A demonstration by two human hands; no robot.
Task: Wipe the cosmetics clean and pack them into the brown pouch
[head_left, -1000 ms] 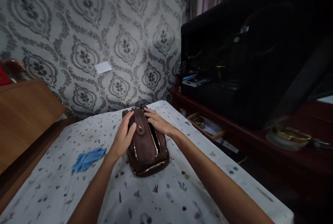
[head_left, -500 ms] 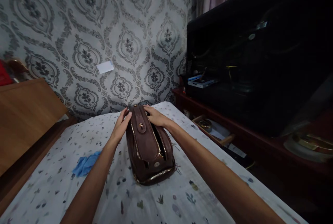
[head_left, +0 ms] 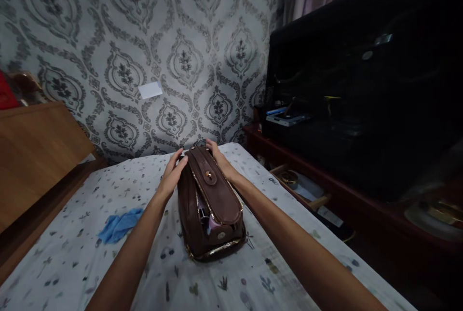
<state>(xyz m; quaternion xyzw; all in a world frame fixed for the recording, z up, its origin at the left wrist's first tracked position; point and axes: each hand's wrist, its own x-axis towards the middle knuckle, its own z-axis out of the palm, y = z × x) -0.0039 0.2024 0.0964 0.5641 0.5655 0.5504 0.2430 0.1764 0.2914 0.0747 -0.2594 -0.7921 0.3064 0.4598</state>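
A brown leather pouch (head_left: 213,205) with gold zips lies lengthwise on a bed covered by a white printed sheet (head_left: 108,263). Its left zip gapes and shows something pale inside. My left hand (head_left: 172,174) rests against the pouch's far left end, fingers curled onto it. My right hand (head_left: 218,155) holds the far right end, its fingers partly hidden behind the pouch. Both hands clasp the far end between them.
A crumpled blue cloth (head_left: 118,224) lies on the sheet to the left. A wooden headboard (head_left: 36,156) stands at the far left. A dark red cabinet (head_left: 325,190) with a black unit (head_left: 361,89) runs along the right. Patterned wallpaper is behind.
The pouch has tipped over to the right, so its left zip opening now faces up and gapes. Both hands slid to the far end.
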